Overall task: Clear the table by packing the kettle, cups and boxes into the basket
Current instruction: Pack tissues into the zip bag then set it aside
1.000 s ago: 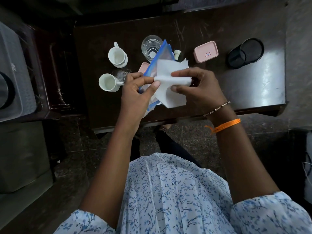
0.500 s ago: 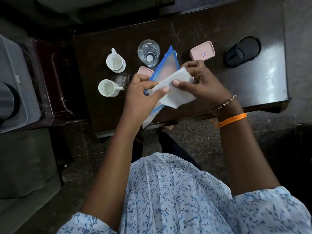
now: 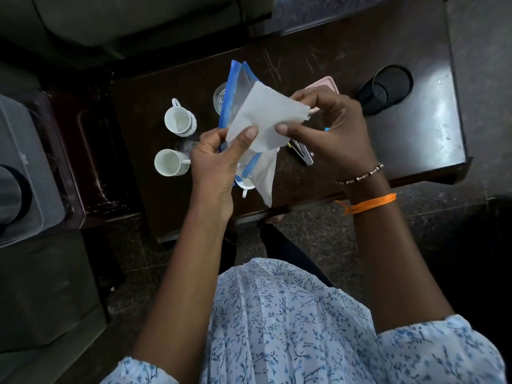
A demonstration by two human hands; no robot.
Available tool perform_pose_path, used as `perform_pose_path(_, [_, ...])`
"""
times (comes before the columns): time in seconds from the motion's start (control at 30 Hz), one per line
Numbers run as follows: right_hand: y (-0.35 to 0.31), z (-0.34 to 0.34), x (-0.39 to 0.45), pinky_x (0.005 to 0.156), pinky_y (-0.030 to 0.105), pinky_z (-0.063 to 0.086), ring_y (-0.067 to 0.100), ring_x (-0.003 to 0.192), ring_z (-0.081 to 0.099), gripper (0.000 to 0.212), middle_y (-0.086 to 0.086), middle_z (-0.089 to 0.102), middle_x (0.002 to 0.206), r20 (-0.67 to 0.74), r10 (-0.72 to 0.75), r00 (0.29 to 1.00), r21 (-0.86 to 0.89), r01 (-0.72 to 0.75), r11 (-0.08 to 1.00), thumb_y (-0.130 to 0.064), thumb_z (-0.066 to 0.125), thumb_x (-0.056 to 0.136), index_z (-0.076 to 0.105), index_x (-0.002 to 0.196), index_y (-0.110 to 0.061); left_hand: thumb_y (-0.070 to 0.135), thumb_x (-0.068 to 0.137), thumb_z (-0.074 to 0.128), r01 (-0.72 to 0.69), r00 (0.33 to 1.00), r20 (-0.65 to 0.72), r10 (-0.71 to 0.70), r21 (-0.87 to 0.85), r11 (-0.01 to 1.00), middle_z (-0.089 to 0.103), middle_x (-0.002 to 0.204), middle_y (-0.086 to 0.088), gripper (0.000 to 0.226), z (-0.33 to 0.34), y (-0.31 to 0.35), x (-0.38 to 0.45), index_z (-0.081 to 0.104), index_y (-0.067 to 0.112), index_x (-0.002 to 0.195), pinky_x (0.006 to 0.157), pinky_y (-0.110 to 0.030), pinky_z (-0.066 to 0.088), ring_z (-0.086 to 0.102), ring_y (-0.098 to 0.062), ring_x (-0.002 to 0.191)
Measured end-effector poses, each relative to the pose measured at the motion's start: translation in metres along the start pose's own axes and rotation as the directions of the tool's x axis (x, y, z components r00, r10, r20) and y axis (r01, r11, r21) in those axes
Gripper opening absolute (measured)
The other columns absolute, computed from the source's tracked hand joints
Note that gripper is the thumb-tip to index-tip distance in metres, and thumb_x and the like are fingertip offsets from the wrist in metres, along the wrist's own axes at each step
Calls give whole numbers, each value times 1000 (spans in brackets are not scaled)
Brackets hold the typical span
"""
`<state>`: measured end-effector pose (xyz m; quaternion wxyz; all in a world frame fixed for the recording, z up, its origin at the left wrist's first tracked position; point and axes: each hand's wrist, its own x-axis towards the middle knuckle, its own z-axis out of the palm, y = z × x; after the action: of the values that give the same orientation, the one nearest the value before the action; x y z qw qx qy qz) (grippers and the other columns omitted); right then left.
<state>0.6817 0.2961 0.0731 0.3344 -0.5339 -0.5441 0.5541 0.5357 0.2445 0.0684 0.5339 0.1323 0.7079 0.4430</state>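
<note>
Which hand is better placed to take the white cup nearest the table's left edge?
Probably the left hand: it is right beside the cup, though holding the bag. The right hand is farther away, holding the tissue.

A clear zip bag (image 3: 241, 87) with blue edging is seen over the dark surface (image 3: 415, 128), a white tissue (image 3: 266, 117) overlapping it. A black mesh holder (image 3: 385, 88) lies at two o'clock. A drinking glass (image 3: 220, 97) is partly hidden behind the bag.
</note>
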Motion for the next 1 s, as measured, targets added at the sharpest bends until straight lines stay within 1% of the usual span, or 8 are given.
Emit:
perform_pose_path(0.1, [1, 5, 7, 69, 26, 53, 14, 76, 60, 15, 6, 62, 79, -14, 10, 1000, 117, -8, 993, -1, 70, 77, 58, 81, -8, 40, 52, 76, -67, 998, 22, 66, 67, 995, 60, 123, -16, 40, 1, 4, 3, 67, 19, 85, 82, -31, 58, 64, -18, 100])
perform_pose_path(0.23, [8, 11, 14, 76, 34, 54, 16, 83, 62, 12, 6, 64, 87, -47, 134, 990, 119, -128, 985, -3, 65, 82, 59, 93, -4, 31, 69, 76, -97, 995, 4, 97, 105, 990, 55, 112, -13, 14, 3, 3, 9, 69, 21, 75, 86, -30, 55, 59, -19, 102])
perform_pose_path(0.4, [17, 8, 10, 82, 23, 56, 16, 101, 65, 41, 11, 65, 107, -8, 154, 988, 213, -149, 966, 0, 72, 75, 56, 113, -2, 25, 72, 77, -55, 998, -37, 60, 111, 992, 58, 120, -11, 16, 16, 0, 12, 70, 18, 85, 74, -18, 57, 62, -18, 104])
perform_pose_path(0.63, [22, -11, 10, 61, 18, 51, 4, 70, 61, 24, 5, 63, 80, -144, 119, 982, 253, -80, 964, 5, 70, 74, 60, 81, -16, 19, 68, 80, -135, 991, 42, 128, 231, 964, 54, 118, -3, 24, 38, 6, 13, 66, 31, 83, 85, -25, 56, 59, -13, 108])
perform_pose_path(0.7, [26, -22, 11, 68, 16, 53, 0, 75, 62, 22, 4, 64, 84, -200, 108, 974, 237, -59, 970, 5, 70, 74, 62, 88, -9, 22, 70, 79, -189, 982, 91, 168, 331, 925, 48, 110, 6, 29, 44, 5, 16, 64, 40, 87, 87, -15, 52, 53, -7, 111])
perform_pose_path(0.8, [34, -44, 16, 81, 23, 54, 12, 92, 65, 29, 10, 66, 101, -311, 168, 935, 276, -80, 958, 5, 68, 76, 62, 105, 3, 24, 78, 73, -277, 961, 157, 229, 472, 837, 41, 101, 10, 28, 54, 2, 16, 64, 43, 97, 79, 1, 42, 46, 5, 99])
perform_pose_path(0.9, [43, -68, 20, 81, 24, 54, 11, 89, 64, 25, 5, 67, 96, -390, 243, 888, 394, -78, 916, 2, 64, 80, 62, 103, -6, 18, 83, 68, -342, 938, 256, 235, 566, 750, 38, 95, 9, 25, 63, 0, 12, 69, 32, 104, 71, 4, 35, 43, 17, 87])
perform_pose_path(1.0, [59, -93, 28, 83, 31, 52, 16, 90, 62, 23, 5, 66, 94, -494, 296, 817, 352, -123, 928, 3, 61, 81, 61, 100, -9, 17, 82, 68, -395, 912, 357, 203, 628, 671, 36, 89, 15, 22, 70, -1, 6, 71, 31, 99, 66, 5, 33, 40, 25, 83])
